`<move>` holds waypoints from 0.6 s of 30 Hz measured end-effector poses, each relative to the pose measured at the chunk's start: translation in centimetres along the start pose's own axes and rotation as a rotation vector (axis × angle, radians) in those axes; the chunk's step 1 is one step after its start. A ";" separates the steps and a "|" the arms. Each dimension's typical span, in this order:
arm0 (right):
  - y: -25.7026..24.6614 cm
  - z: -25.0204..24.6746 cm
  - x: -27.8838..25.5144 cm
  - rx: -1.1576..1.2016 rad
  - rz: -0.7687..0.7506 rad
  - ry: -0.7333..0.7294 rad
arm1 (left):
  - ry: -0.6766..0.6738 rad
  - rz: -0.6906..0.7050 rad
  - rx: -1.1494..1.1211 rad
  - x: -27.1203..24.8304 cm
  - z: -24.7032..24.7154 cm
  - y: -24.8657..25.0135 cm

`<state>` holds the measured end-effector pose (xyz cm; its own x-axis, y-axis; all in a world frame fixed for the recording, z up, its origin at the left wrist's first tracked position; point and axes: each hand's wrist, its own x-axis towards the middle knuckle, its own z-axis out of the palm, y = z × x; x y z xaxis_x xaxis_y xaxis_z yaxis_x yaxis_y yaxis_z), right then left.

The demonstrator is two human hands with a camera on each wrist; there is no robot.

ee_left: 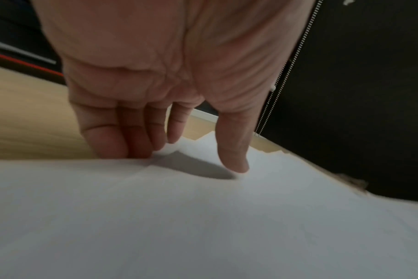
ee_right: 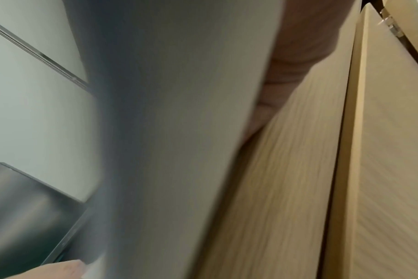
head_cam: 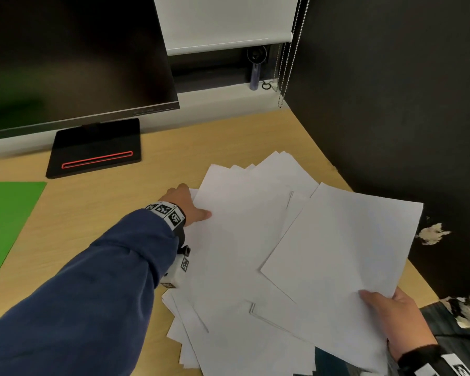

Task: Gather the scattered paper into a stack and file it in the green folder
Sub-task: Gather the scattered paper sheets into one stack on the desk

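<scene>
Several white paper sheets [head_cam: 239, 240] lie fanned out in a loose pile on the wooden desk [head_cam: 98, 202]. My left hand [head_cam: 198, 208] grips the pile's left edge. In the left wrist view its thumb [ee_left: 234, 162] presses on top and its fingers [ee_left: 117, 145] reach under the edge. My right hand [head_cam: 383, 299] holds a thin bundle of sheets [head_cam: 345, 245] by its near right corner, raised over the pile. The right wrist view shows that bundle [ee_right: 170, 132] close up. The green folder [head_cam: 6, 226] lies flat at the far left, apart from both hands.
A dark monitor [head_cam: 73, 58] stands at the back left on a black base [head_cam: 95, 147] with a red line. A black wall [head_cam: 391, 104] bounds the desk on the right. Blind chains [head_cam: 285, 63] hang in the back corner.
</scene>
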<state>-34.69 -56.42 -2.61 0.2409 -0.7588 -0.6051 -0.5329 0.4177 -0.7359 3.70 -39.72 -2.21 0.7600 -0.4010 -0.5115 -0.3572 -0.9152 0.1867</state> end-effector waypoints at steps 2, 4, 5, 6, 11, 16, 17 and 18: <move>0.2 0.0 0.1 0.013 0.017 0.003 | -0.054 -0.032 -0.093 0.0 -0.2 0.6; 0.4 -0.1 0.3 0.028 0.030 -0.002 | -0.076 -0.023 -0.132 0.1 -0.2 1.1; 0.5 -0.2 0.4 0.038 0.035 -0.004 | -0.096 -0.005 -0.143 0.1 -0.2 1.3; 0.5 -0.2 0.5 0.046 0.038 -0.005 | -0.122 0.004 -0.151 0.1 -0.1 1.4; 0.4 -0.3 0.6 0.061 0.045 -0.005 | -0.198 0.059 -0.073 -1.6 0.5 1.6; 0.3 -0.4 0.5 0.089 0.055 -0.037 | 0.056 0.120 -0.252 -3.2 1.1 -2.6; 0.1 -0.4 0.5 0.097 0.053 -0.053 | 0.130 0.101 -0.281 -3.5 0.5 -3.9; -0.1 -0.3 0.4 0.100 0.043 -0.075 | 0.194 0.086 -0.340 -3.9 -0.2 -5.0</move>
<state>-34.82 -56.92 -2.63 0.2820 -0.7011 -0.6549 -0.4615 0.4993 -0.7333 2.63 -33.58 -0.95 0.8354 -0.4469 -0.3199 -0.2485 -0.8263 0.5054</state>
